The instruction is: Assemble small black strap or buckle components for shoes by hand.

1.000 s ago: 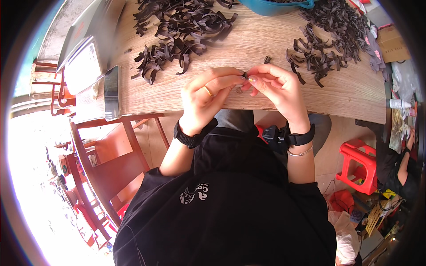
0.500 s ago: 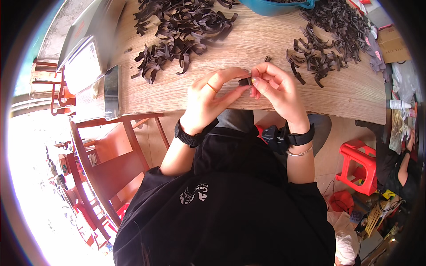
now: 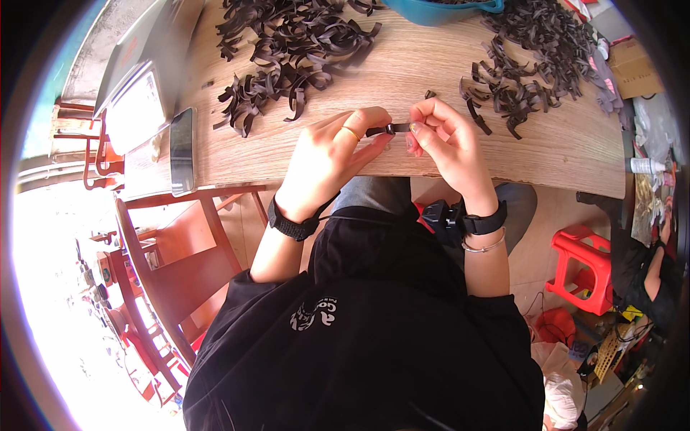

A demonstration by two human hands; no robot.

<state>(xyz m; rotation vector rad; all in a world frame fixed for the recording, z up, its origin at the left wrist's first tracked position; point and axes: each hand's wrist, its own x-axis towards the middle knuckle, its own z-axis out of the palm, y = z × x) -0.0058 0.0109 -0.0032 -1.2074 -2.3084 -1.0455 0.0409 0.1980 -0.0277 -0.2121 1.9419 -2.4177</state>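
Observation:
A short dark brown strip (image 3: 388, 129) is pinched between my left hand (image 3: 334, 154) and my right hand (image 3: 442, 140), just above the near edge of the wooden table (image 3: 402, 79). Both hands grip it with thumb and forefinger, one at each end. A heap of similar dark strips (image 3: 287, 50) lies on the table to the far left of my hands. Another heap of strips (image 3: 528, 68) spreads out to the far right. Each wrist carries a black band.
A blue bowl (image 3: 438, 8) sits at the table's far edge. A phone (image 3: 182, 149) and a tablet-like device (image 3: 135, 108) lie at the left end. A red-brown wooden chair (image 3: 194, 266) stands on my left, a red plastic stool (image 3: 586, 266) on my right. Another person (image 3: 650, 269) sits at far right.
Both hands have lifted slightly and shifted the strip between the fingertips; the left fingers have straightened out along it. The heaps have not moved.

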